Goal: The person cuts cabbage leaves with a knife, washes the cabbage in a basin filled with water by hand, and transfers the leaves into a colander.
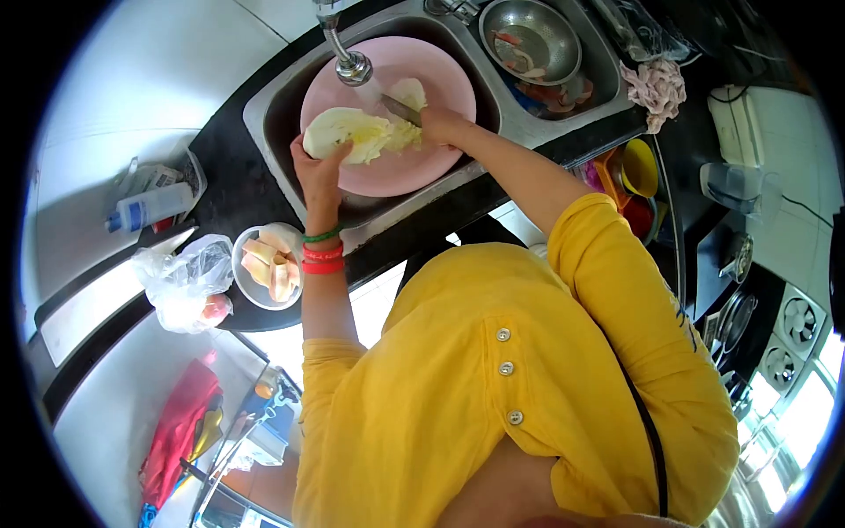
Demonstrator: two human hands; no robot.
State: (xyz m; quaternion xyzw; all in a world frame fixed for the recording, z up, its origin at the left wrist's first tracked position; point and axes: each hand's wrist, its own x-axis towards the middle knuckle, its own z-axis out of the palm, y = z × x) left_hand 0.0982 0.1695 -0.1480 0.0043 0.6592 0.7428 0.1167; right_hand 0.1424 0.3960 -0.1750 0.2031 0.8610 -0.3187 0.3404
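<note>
A pale yellow-green piece of cabbage (339, 130) is held over a pink basin (396, 55) that sits in the left sink bowl. My left hand (319, 169) grips it from below and the left side, thumb on the near face. In my right hand (442, 128) is a knife (400, 109), its blade pointing up and left against the cabbage's ruffled right part. Another pale leaf piece (408, 91) lies just beyond the blade. Directly above hangs the tap (354, 68), with water seeming to run from it. My right fingers partly hide the knife handle.
In the right sink bowl, a metal bowl (532, 40) holds scraps, with more peelings under it. A crumpled pink cloth (656, 92) lies on the counter's right. Left stand a white bowl of cut pieces (271, 264), a plastic bag (187, 275) and a bottle (151, 207).
</note>
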